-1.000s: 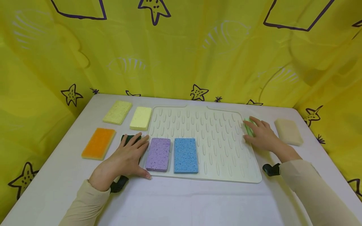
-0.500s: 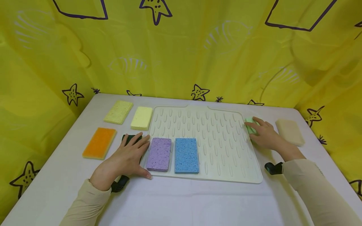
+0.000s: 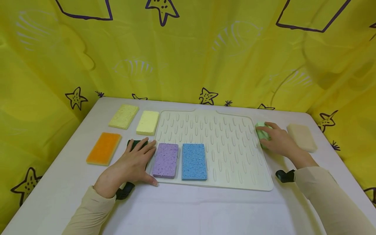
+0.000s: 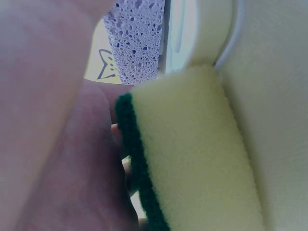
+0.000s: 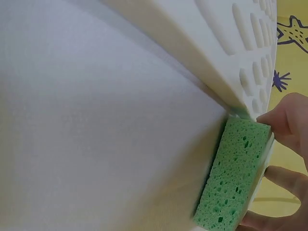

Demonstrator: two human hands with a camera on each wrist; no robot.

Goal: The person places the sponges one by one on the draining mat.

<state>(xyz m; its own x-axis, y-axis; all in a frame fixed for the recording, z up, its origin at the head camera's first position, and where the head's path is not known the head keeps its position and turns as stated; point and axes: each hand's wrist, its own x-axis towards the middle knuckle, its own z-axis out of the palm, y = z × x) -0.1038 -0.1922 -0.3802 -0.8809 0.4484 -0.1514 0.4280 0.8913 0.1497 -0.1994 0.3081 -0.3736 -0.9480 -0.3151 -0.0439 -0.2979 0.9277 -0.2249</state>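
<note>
My left hand [image 3: 133, 163] rests with spread fingers over a scouring sponge [image 4: 192, 144], beside the left edge of a cream ridged mat [image 3: 229, 147]. This sponge has a dark green face toward the palm and a pale yellow body; the hand covers most of it in the head view. My right hand [image 3: 279, 142] pinches a light green sponge [image 5: 235, 171] between thumb and fingers at the mat's right edge. A purple sponge [image 3: 165, 160] and a blue sponge [image 3: 194, 161] lie side by side on the front left of the mat.
Left of the mat lie a pale yellow sponge [image 3: 147, 123], a yellow sponge [image 3: 123, 116] and an orange-topped sponge [image 3: 104, 148]. A beige sponge [image 3: 302, 137] lies right of the right hand. A yellow patterned curtain [image 3: 188, 58] borders the white table [image 3: 188, 212].
My right hand has shifted slightly right, its fingers closing around the green sponge, which shows more now. My left hand has kept its place on the scouring sponge.
</note>
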